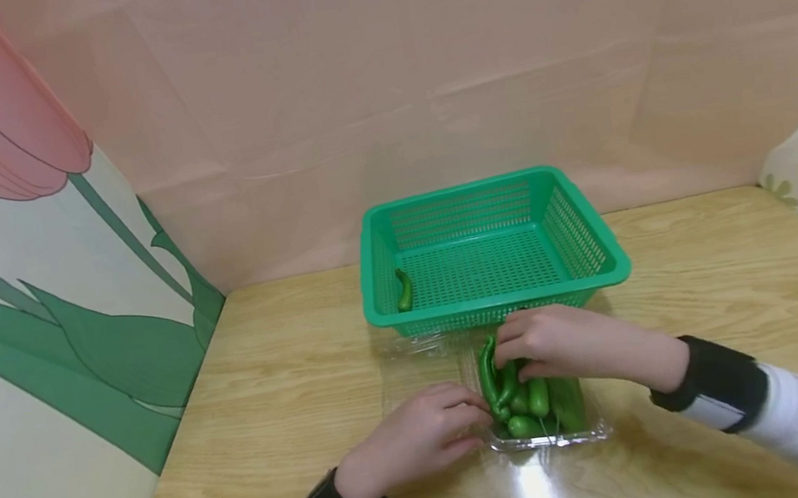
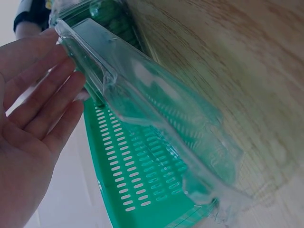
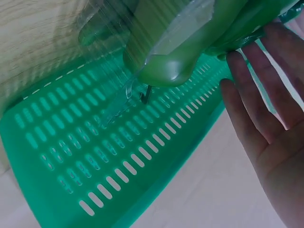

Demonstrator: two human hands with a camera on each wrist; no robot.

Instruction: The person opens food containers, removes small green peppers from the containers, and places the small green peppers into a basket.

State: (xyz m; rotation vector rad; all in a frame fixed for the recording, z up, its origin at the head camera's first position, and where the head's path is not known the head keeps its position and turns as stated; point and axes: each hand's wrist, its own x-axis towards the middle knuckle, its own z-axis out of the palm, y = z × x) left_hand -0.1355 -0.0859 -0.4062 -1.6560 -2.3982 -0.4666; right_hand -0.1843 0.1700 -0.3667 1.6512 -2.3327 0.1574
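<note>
A clear plastic box [image 1: 597, 430] full of green vegetables stands on the table, with several long green peppers at its left side. My right hand [image 1: 555, 342] reaches over the box from the right, pinching a curved green pepper [image 1: 509, 383] between thumb and fingers. In the right wrist view the fingertips [image 3: 232, 59] meet the green vegetables. My left hand [image 1: 434, 429] lies at the box's left side, fingers extended, fingertips right at the rim. The left wrist view shows this hand's fingers [image 2: 57, 95] nearly straight beside the clear plastic lid [image 2: 156, 99].
Directly behind the box stands a green slotted basket [image 1: 497, 303]. One small green pepper [image 1: 404, 290] lies inside it at the left. A pink cloth backdrop [image 1: 350, 104] rises behind the wooden table [image 1: 270, 358], with a flower-printed panel [image 1: 115, 337] on the left.
</note>
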